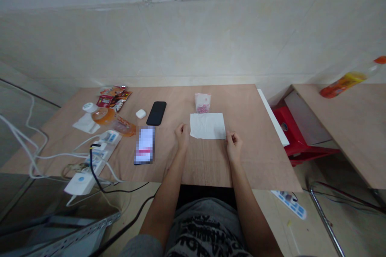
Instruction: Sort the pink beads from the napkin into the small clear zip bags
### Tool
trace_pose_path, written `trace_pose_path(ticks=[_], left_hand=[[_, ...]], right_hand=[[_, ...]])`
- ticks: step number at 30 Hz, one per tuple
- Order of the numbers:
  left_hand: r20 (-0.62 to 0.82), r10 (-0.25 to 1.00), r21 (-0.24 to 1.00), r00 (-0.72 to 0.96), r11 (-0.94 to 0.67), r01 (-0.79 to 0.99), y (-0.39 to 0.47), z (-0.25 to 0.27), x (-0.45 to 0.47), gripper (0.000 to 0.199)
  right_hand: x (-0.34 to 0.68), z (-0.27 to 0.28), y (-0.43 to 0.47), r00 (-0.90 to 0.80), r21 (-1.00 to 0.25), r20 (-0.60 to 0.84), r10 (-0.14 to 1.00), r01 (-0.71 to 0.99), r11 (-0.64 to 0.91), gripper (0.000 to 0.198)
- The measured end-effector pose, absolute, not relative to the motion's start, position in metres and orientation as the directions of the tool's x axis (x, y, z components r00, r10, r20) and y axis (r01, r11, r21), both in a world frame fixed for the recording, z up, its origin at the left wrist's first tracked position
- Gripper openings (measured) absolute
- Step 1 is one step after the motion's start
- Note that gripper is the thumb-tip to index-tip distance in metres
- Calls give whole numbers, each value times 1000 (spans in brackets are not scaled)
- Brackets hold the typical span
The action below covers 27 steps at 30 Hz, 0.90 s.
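Observation:
A creased white sheet of paper [207,126] lies flat on the wooden table in front of me. Beside its left edge rests my left hand [181,135], fingers curled closed, with a narrow gap to the paper and nothing visible in them. At the lower right corner of the sheet, my right hand [234,145] has thumb and forefinger pinched together, seemingly on that corner. Just behind the paper stands a small clear plastic packet [202,103] with pink print or contents, its lower edge close to the sheet's top edge.
Left of my hands are a phone with a lit screen [144,144], a black phone [156,113], a white earbud case [140,113], an orange drink bottle [113,120], snack wrappers [113,97] and a power strip [93,164] with cables. A red stool [297,134] stands right.

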<state>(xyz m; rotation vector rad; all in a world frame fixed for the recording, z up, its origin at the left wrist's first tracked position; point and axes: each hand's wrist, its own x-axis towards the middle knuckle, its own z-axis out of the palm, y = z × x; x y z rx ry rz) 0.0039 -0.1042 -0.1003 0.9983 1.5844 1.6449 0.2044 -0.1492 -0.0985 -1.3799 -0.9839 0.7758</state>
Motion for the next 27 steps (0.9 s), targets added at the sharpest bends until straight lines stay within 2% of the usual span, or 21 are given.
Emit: trace_pose_path(ticks=[27], left_hand=[[51, 848, 999, -528, -46, 21, -104, -100, 5, 30]], right_hand=[[205, -99, -150, 408, -992, 107, 907, 98, 73, 44]])
